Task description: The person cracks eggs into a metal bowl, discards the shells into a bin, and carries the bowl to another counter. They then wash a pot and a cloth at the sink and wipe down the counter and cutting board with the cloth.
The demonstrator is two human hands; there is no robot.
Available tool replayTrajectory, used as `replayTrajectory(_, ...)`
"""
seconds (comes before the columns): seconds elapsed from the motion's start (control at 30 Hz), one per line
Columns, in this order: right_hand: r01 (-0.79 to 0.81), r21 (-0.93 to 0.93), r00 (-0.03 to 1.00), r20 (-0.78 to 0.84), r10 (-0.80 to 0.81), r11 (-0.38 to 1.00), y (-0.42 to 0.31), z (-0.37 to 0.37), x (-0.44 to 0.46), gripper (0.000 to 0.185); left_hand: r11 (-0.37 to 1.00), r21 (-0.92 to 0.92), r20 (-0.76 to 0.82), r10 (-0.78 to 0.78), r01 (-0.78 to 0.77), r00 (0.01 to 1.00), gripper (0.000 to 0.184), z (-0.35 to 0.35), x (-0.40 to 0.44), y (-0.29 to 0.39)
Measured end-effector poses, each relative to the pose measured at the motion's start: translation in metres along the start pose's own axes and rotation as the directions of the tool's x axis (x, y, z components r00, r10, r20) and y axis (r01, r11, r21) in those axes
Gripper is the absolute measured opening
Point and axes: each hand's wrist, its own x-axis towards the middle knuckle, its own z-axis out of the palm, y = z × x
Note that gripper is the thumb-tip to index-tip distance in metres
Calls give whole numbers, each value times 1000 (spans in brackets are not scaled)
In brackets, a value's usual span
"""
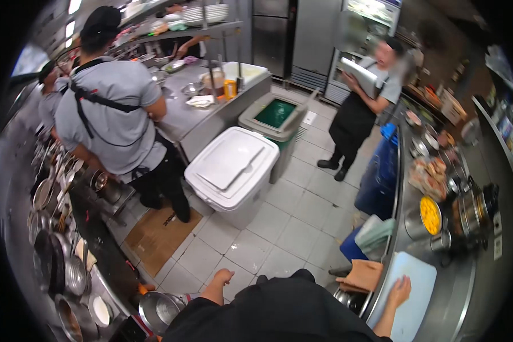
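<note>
Cutting board: the pale blue board (407, 296) lies flat on the metal counter (461, 296), on the wearer's right, its long axis running roughly forward, away from the body.
Right hand: the nearer one; this hand (400, 289) is at the board's middle, palm down, fingers extended and slightly parted, with nothing seen in it. It looks laid on the surface, though contact is hard to confirm.
Left hand: well apart from the board, across the body to its left; this hand (224, 277) hangs over the tiled floor (256, 251) with fingers partly curled. Whether they close fully or pinch anything, I cannot tell.
Brown cardboard (363, 275): just left of the board's far half.
Metal cup (440, 241): just beyond the board's far end.
Pot of yellow food (430, 216): beyond the board, past the cup.
White lidded bin (232, 162): forward and left of the board, well apart.
Co-worker (356, 114): far ahead of the board, holding a white object (360, 77).
</note>
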Motion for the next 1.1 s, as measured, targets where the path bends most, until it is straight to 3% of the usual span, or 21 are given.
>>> replayTrajectory(0.03, 21, 20, 1000, -1, -21, 1000, -5, -2, 6, 36, 1000, 6, 17, -29, 29, 999, 55, 1, 1, -11)
replayTrajectory(0.1, -194, -98, 978, 63, 201, 976, -19, -16, 19, 29, 998, -21, 14, -66, 66, 998, 55, 9, 5, -38)
replayTrajectory(0.13, -184, -88, 980, 63, 190, 979, -24, -18, 28, 29, 995, -26, 25, -100, 100, 995, 55, 16, 5, -47)
replayTrajectory(0.2, -343, -299, 921, 78, 381, 890, -34, -14, 45, 29, 991, -73, 22, -108, 109, 994, 56, 28, -9, -59)
replayTrajectory(0.33, -320, -247, 945, -9, 328, 915, -12, 9, 42, 30, 979, -163, 47, -115, 121, 992, 59, 30, -44, -61)
replayTrajectory(0.37, -311, -239, 949, -24, 314, 920, -10, 9, 40, 30, 993, -68, 89, -90, 97, 992, 58, 28, -51, -57)
replayTrajectory(0.5, -311, -238, 949, -23, 315, 920, -12, 6, 39, 30, 998, -35, 19, -46, 46, 999, 56, 29, -45, -65)
replayTrajectory(0.53, -315, -239, 948, -23, 318, 919, -14, 5, 40, 30, 984, 85, 50, 152, -156, 987, 56, 29, -26, -80)
replayTrajectory(0.6, -322, -226, 945, -24, 325, 919, -12, 4, 38, 31, 914, 199, 111, 338, -354, 935, 55, 27, -18, -82)
replayTrajectory(0.67, -317, -207, 948, -30, 318, 926, -4, 9, 39, 31, 991, -128, 14, -40, 42, 999, 57, 18, -20, -58)
replayTrajectory(0.9, -326, -185, 945, -32, 326, 927, 3, 13, 37, 30, 998, 56, -23, 35, -34, 999, 58, -13, 5, 5)
replayTrajectory(1.1, -341, -150, 940, -55, 337, 928, -15, -1, 40, 27, 991, 77, -2, 113, -112, 994, 57, 0, 15, 30)
